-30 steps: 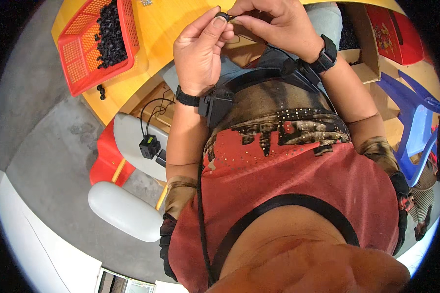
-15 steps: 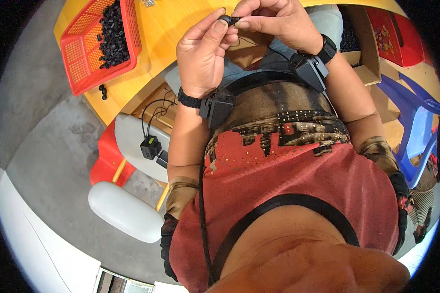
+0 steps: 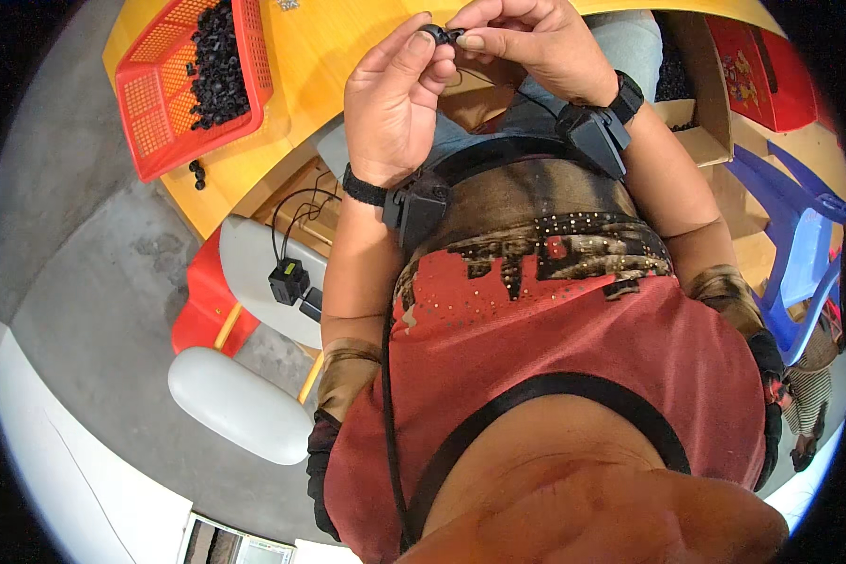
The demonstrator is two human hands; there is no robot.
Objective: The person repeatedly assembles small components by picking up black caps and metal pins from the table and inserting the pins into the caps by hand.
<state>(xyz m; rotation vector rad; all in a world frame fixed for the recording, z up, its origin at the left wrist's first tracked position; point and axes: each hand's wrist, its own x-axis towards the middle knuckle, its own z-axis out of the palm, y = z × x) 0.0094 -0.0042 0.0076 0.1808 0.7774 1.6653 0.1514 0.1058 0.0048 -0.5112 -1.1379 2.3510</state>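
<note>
The left hand [image 3: 390,108] is raised over the near edge of a yellow wooden bench [image 3: 301,85], palm turned up, its grip clamped on a small black rounded piece [image 3: 432,34] between thumb and fingers. The right hand [image 3: 559,52] meets it from the other side, its grip pinched together on the dark end [image 3: 455,36] that touches the rounded piece; whether these are one part or two is too small to tell. The piece sits between the two sets of fingertips, above the person's lap. Each wrist wears a black strap with a black plastic device.

To the left, a red perforated plastic basket [image 3: 150,132] stands on the bench, holding a heap of black plastic parts [image 3: 218,75]. A few loose black pieces [image 3: 197,175] lie on the bench just beside the basket's near corner. Small silvery bits [image 3: 288,4] lie at the upper edge of the view. To the right are an open brown cardboard box [image 3: 710,146] with dark contents and a blue plastic chair [image 3: 804,226].
</note>
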